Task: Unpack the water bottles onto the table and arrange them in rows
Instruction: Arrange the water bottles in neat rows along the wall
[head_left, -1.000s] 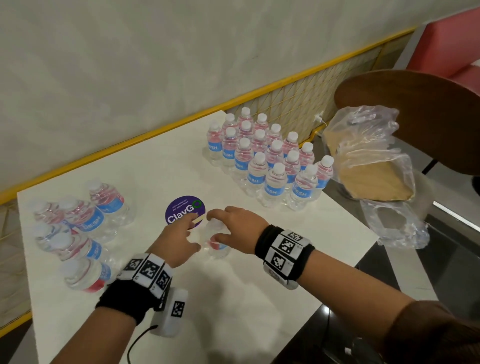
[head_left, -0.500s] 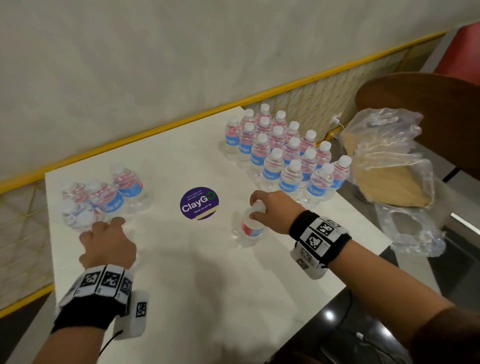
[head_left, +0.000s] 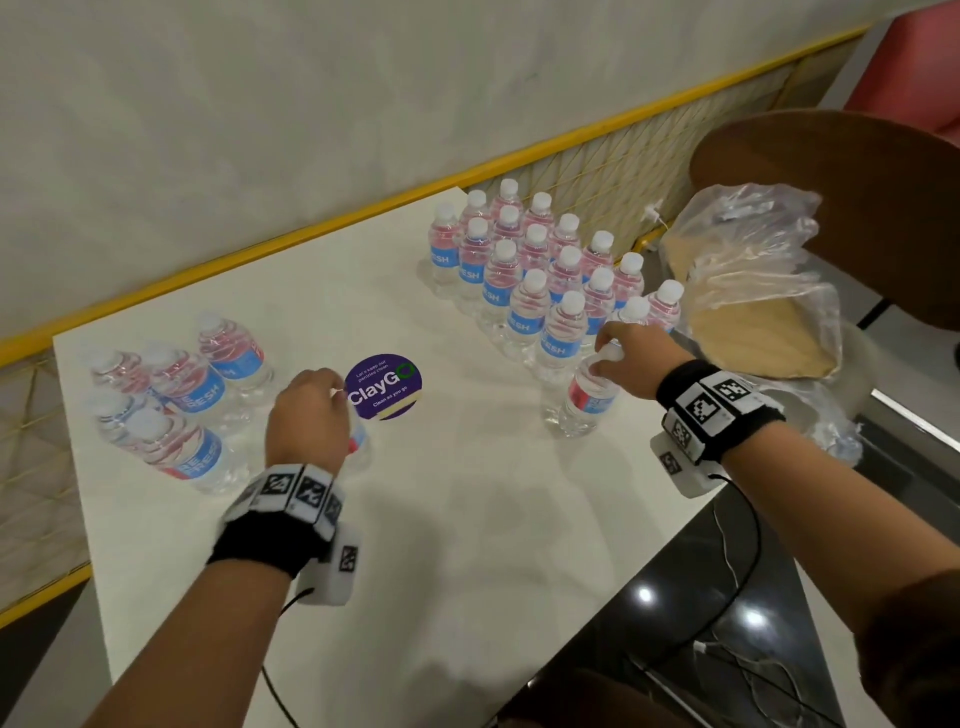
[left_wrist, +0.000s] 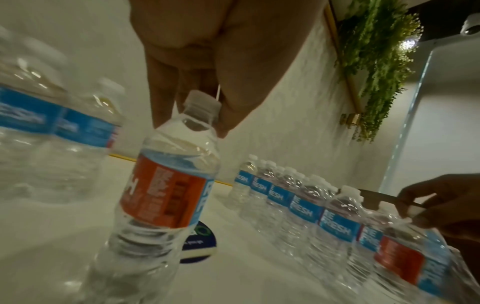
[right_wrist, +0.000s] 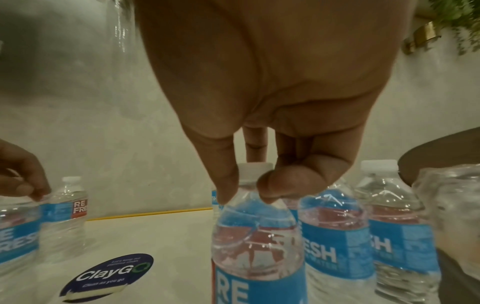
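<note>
Two hands: each holds one water bottle by its top
Left hand (head_left: 306, 415): fingers and thumb pinch the white cap and neck of the left bottle (left_wrist: 161, 193); its red and blue label faces the left wrist camera
Left bottle position: tilted, just beside the round purple sticker (head_left: 384, 387) near the middle of the surface (head_left: 467, 519); whether its base touches the surface cannot be told
Right hand (head_left: 636, 358): thumb and fingertips pinch the cap and neck of the right bottle (head_left: 587, 400)
Right bottle position: leaning, at the near end of the arranged rows (head_left: 545, 270), close to the right edge of the surface
Arranged rows: upright bottles with white caps and blue labels, standing tightly together at the far right of the surface
Left cluster (head_left: 171, 395): several more bottles grouped close together at the left of the surface, well apart from the rows
Plastic wrap (head_left: 753, 270): clear crumpled film with a tan cardboard sheet inside, beside the surface on the right, just past the rows
Wristbands: black bands with square black and white markers on both wrists
</note>
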